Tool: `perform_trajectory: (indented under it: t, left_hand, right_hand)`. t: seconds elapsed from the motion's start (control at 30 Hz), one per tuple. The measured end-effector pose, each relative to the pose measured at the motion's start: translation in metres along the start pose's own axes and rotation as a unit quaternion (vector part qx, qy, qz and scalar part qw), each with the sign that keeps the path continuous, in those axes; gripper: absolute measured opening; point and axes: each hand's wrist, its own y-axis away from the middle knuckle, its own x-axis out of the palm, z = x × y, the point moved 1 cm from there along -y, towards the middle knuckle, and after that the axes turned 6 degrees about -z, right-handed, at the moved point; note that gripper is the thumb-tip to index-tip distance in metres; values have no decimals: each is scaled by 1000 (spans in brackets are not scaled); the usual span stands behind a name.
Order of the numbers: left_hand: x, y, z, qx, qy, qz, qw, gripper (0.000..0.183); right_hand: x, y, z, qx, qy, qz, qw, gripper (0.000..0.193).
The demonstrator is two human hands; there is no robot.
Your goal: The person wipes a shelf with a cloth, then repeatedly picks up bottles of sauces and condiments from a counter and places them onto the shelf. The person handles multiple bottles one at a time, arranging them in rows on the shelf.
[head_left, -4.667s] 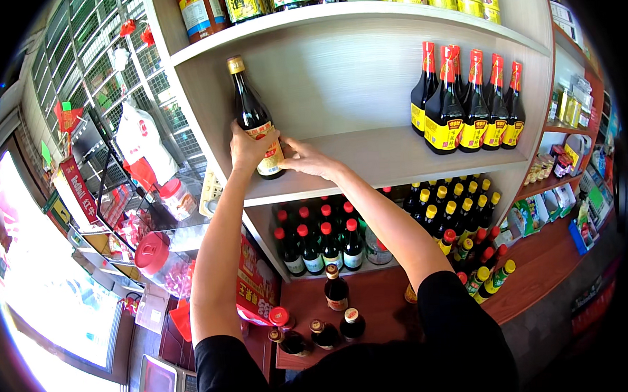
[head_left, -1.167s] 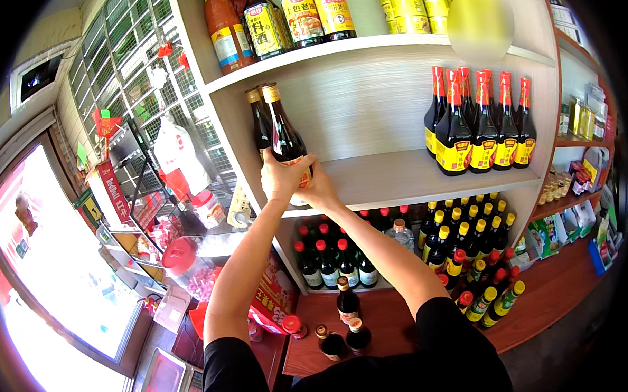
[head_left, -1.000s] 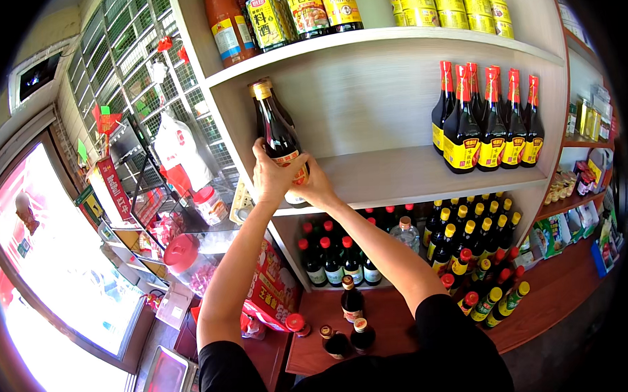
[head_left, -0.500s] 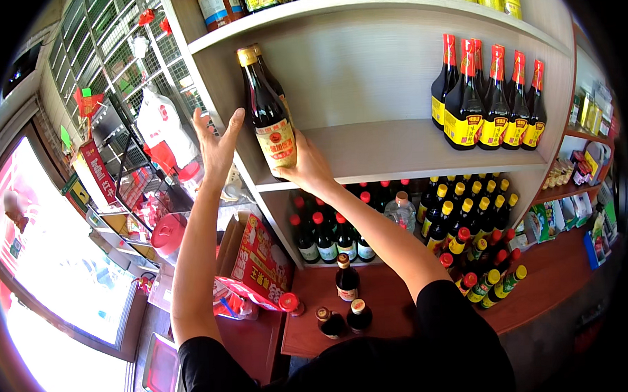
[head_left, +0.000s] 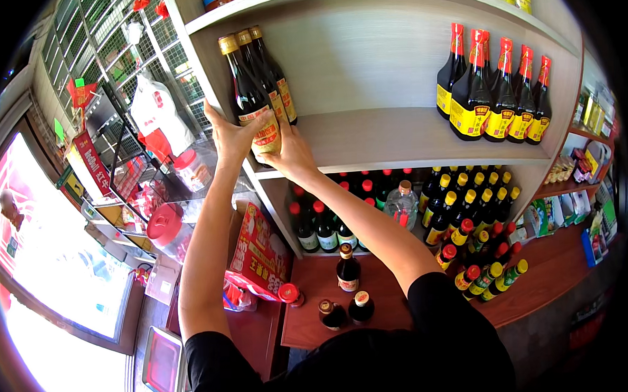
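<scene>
At the left end of the middle shelf, a gold-capped dark bottle (head_left: 250, 101) with a cream and red label is held between both hands. My left hand (head_left: 233, 136) is closed round its left side, thumb across the label. My right hand (head_left: 295, 155) grips the lower right side, its fingers partly hidden. Two more gold-capped bottles stand in a row close behind, the rearmost bottle (head_left: 276, 74) nearest the shelf's back. The held bottle's base is by the shelf's front edge; I cannot tell if it rests there.
Red-capped bottles with yellow labels (head_left: 494, 96) stand at the right of this shelf (head_left: 374, 142). Several dark bottles and a clear jug (head_left: 401, 205) fill the level below. Three bottles, one of them this dark bottle (head_left: 347, 267), stand on the brown counter (head_left: 305, 327), near a red carton (head_left: 257, 257).
My left hand, open and apart from the bottle before, has closed on it. The right hand keeps its hold. The bottle now lines up with two others visible behind it.
</scene>
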Motion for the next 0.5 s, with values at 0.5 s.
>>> perform_trajectory:
  t: [0.5]
  left_hand:
    - [-62, 87, -52, 124, -93, -70, 985, 96]
  right_hand:
    - [-85, 83, 1, -183, 14, 5, 983, 36]
